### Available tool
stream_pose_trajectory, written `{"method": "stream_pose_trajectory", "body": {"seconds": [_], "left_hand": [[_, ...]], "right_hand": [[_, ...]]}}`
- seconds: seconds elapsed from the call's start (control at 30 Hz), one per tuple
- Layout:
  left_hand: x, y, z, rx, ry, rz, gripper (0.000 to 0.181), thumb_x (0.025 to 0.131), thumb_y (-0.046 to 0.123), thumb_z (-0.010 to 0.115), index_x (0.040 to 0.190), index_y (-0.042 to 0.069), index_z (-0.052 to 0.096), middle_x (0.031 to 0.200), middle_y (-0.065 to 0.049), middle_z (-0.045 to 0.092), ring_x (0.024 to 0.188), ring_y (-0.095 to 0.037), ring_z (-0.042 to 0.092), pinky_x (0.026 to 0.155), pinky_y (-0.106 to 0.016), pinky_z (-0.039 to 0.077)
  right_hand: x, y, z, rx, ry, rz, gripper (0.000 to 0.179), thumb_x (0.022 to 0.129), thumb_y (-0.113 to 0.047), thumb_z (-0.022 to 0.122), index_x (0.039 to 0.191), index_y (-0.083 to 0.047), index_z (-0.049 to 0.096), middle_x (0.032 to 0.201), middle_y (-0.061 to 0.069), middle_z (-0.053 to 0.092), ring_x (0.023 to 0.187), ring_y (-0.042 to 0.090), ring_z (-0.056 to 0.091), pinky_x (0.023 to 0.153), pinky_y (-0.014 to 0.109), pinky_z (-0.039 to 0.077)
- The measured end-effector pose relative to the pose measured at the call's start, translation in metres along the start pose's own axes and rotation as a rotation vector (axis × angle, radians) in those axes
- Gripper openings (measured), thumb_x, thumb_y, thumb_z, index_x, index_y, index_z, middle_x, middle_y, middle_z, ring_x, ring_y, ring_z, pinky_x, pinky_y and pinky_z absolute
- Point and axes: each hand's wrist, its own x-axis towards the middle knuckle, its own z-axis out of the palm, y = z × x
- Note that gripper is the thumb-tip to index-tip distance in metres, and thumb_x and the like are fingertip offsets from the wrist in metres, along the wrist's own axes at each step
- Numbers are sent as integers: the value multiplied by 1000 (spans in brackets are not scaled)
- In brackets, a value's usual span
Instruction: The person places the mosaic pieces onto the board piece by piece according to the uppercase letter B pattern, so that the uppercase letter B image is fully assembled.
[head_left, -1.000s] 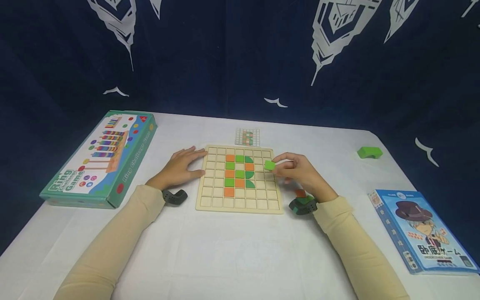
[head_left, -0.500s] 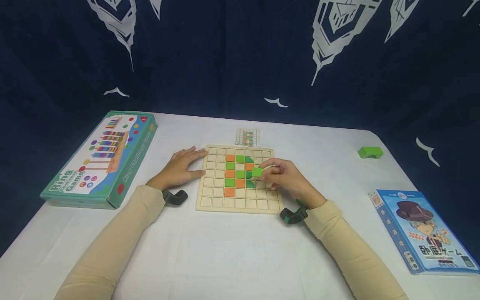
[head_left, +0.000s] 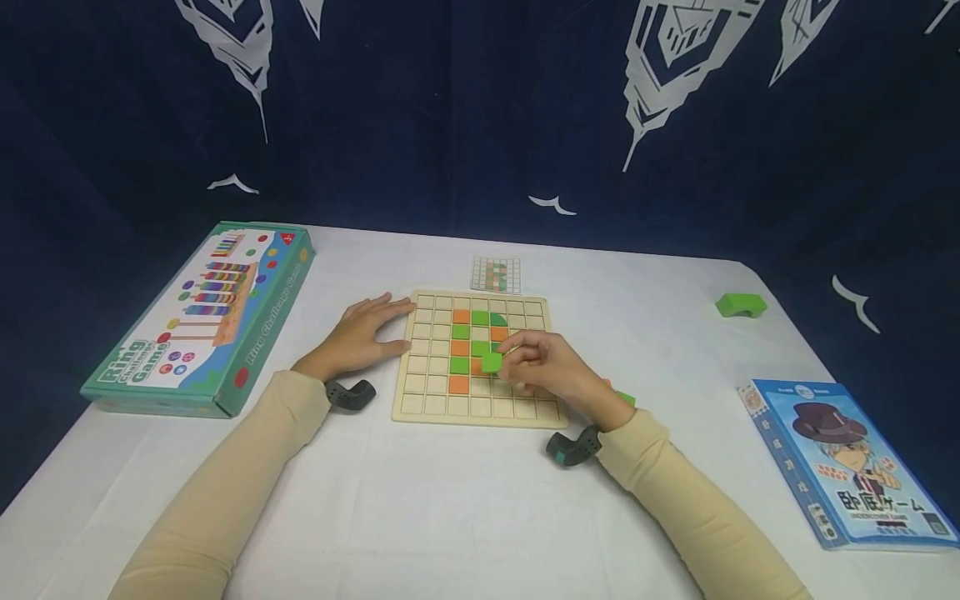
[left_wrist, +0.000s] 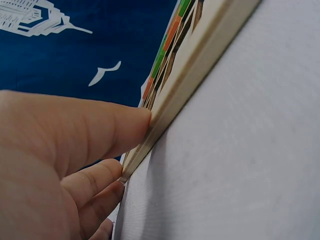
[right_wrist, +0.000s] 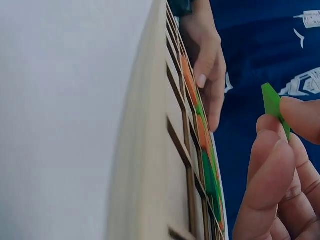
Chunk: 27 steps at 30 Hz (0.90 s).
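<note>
A square wooden grid board (head_left: pixel 480 422) lies on the white table, with orange, green and two-tone green tiles set in its middle cells. My left hand (head_left: pixel 358 337) rests at the board's left side, fingers spread, and in the left wrist view the thumb (left_wrist: pixel 112 127) touches the board's edge. Between thumb and fingertips my right hand (head_left: pixel 553 368) pinches a thin green square tile (head_left: pixel 491 362). That tile is held over the coloured part of the board, hiding some set tiles from the head view. The right wrist view shows the pinched tile (right_wrist: pixel 272 102) seen nearly edge-on.
Behind the board lies a small pattern card (head_left: pixel 495 274). Loose tiles (head_left: pixel 625 399) show partly behind the right wrist. A green game box (head_left: pixel 202 321) stands left, a blue box (head_left: pixel 855 467) right, and a green arch block (head_left: pixel 741 305) at the back right.
My right hand has moved left and toward me, carrying the green tile from the board's right edge to over its middle. The left hand has stayed in place.
</note>
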Motion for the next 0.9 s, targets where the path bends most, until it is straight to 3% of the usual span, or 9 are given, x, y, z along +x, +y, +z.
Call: {"method": "stream_pose_trajectory", "body": {"seconds": [0.2, 0.47, 0.77, 0.9], "left_hand": [[-1, 1, -1, 7, -1, 1, 70, 101, 28, 69, 164, 8, 47, 173, -13, 38, 165, -38, 19, 134, -57, 6], [0, 0, -1, 8, -3, -2, 70, 101, 29, 69, 164, 8, 46, 173, -13, 38, 165, -38, 19, 134, -56, 6], [0, 0, -1, 4, -4, 1, 71, 101, 29, 69, 164, 8, 47, 173, -13, 38, 165, -38, 19, 134, -56, 6], [0, 0, -1, 1, -5, 2, 70, 101, 29, 69, 164, 8, 46, 173, -13, 38, 165, -38, 19, 134, -57, 6]], "right_hand": [[-1, 0, 10, 6, -25, -5, 34, 95, 4, 70, 127, 11, 62, 93, -2, 77, 80, 11, 69, 62, 23, 54], [-2, -1, 25, -25, -51, 6, 29, 93, 6, 73, 121, 10, 65, 88, -1, 76, 71, 12, 63, 59, 22, 53], [-4, -3, 35, -209, -58, -27, 25, 90, 4, 79, 113, 7, 70, 80, 0, 73, 61, 11, 56, 56, 22, 51], [-4, -4, 38, -338, -71, -86, 23, 88, 0, 84, 108, 4, 74, 81, -2, 74, 65, 10, 59, 64, 22, 52]]}}
